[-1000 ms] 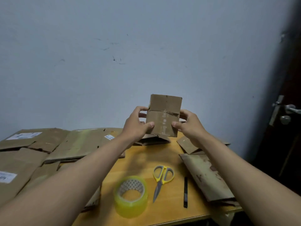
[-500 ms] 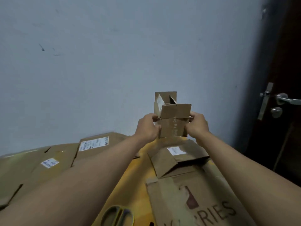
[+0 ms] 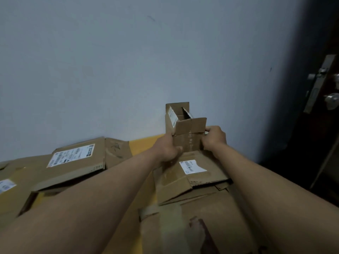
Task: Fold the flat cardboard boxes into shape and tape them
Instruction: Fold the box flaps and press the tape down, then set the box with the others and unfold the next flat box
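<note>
Two hands, left hand (image 3: 167,150) and right hand (image 3: 215,137), grip a small opened cardboard box (image 3: 185,129) upright above the yellow table (image 3: 145,143). White shipping labels (image 3: 72,155) on surrounding flattened boxes (image 3: 190,175) are too blurred to read.

A small brown cardboard box (image 3: 185,132), opened into a tube with its top flaps standing up and a white label on its left inner flap, is held upright above the desk's far edge. Flattened cardboard boxes (image 3: 77,162) with white shipping labels lie stacked along the desk's left side, others (image 3: 190,176) near its right edge.
</note>
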